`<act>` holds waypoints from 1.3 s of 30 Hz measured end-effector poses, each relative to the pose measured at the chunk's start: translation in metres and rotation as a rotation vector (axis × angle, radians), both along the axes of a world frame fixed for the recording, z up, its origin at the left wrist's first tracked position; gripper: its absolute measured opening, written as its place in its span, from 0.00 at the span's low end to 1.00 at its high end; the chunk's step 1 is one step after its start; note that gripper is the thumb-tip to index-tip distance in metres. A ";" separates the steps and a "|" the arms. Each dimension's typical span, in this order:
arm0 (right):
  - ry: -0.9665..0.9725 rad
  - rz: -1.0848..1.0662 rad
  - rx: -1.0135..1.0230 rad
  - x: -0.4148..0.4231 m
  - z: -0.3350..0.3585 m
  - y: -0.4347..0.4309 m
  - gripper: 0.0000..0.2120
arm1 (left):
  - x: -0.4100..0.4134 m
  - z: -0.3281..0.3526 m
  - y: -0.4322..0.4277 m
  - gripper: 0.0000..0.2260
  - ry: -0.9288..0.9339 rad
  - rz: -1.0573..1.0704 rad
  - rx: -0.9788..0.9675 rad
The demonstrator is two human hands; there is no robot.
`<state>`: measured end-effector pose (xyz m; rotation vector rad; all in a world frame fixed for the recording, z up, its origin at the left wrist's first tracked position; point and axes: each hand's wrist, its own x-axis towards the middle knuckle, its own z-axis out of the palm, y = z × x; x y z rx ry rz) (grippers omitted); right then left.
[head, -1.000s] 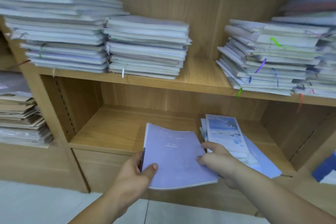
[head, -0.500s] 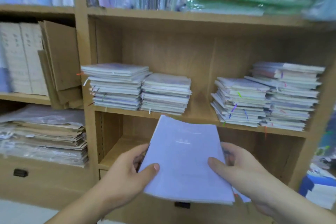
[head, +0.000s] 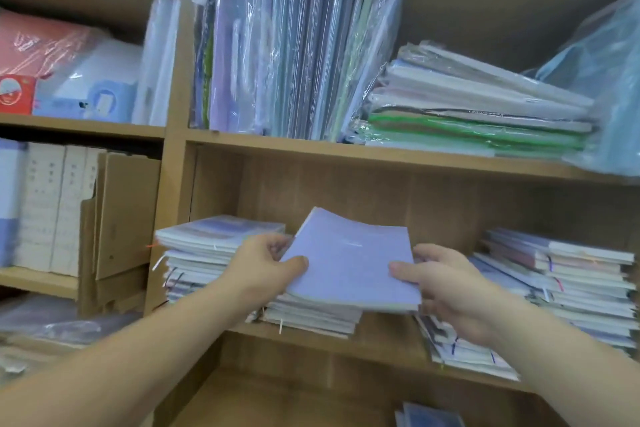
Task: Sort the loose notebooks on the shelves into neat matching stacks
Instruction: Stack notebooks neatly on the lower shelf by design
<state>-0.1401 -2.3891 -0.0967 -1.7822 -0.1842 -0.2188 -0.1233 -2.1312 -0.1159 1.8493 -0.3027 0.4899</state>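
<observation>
A small bundle of lilac notebooks is held level over the second stack on the middle shelf. My left hand grips its left edge, thumb on the cover. My right hand grips its right edge the same way. The bundle's near edge lies on or just above that stack; I cannot tell if it touches. A taller stack stands to its left, and two more stacks stand at the right of the shelf.
Above, a shelf holds upright plastic-wrapped folders and flat wrapped packs. Cardboard sheets and white binders fill the left bay. A few notebooks lie on the lower shelf.
Both hands lifted the lilac bundle off the lower shelf and carried it up to the middle shelf, over the second stack. The view tilted upward with it.
</observation>
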 end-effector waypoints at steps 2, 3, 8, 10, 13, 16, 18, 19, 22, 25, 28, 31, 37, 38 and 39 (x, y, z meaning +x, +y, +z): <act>0.038 0.012 0.052 0.030 0.013 0.006 0.11 | 0.040 0.010 0.004 0.06 -0.035 0.113 0.066; 0.051 0.009 0.077 0.044 0.015 0.009 0.12 | 0.058 0.015 0.005 0.07 -0.050 0.167 0.115; 0.124 0.065 -0.136 0.089 -0.016 0.022 0.51 | 0.101 0.014 0.002 0.10 -0.302 0.582 0.864; 0.017 0.002 -0.265 0.103 -0.034 0.025 0.49 | 0.105 0.000 0.002 0.17 -0.432 0.407 0.939; -0.140 -0.111 -0.351 0.120 -0.049 0.027 0.39 | 0.107 -0.026 0.005 0.21 -0.541 0.239 1.016; -0.271 -0.169 -0.528 0.132 -0.055 0.025 0.36 | 0.119 -0.033 0.008 0.21 -0.556 0.312 1.010; -0.317 -0.225 -0.599 0.135 -0.058 0.027 0.32 | 0.125 -0.032 0.006 0.17 -0.484 0.360 0.973; -0.341 -0.256 -0.620 0.134 -0.060 0.027 0.30 | 0.125 -0.031 0.001 0.15 -0.453 0.402 1.000; -0.422 -0.330 -0.666 0.119 -0.069 0.023 0.24 | 0.115 -0.039 -0.015 0.12 -0.550 0.470 1.043; -0.593 -0.487 -0.760 0.082 -0.099 0.011 0.14 | 0.091 -0.072 -0.039 0.11 -0.762 0.251 0.814; -0.521 -0.468 -0.826 0.058 -0.153 -0.008 0.11 | 0.072 -0.129 -0.069 0.09 -0.613 0.007 0.696; -0.010 -0.236 -0.779 0.063 -0.215 -0.044 0.18 | 0.064 -0.197 -0.100 0.07 -0.334 -0.086 0.630; 0.393 -0.346 -0.604 0.084 -0.323 -0.142 0.12 | 0.067 -0.320 -0.174 0.05 0.295 -0.200 0.433; 0.405 -0.406 -0.612 0.085 -0.336 -0.157 0.17 | 0.072 -0.332 -0.185 0.05 0.347 -0.213 0.410; 0.402 -0.447 -0.633 0.087 -0.344 -0.169 0.19 | 0.079 -0.342 -0.196 0.07 0.385 -0.227 0.385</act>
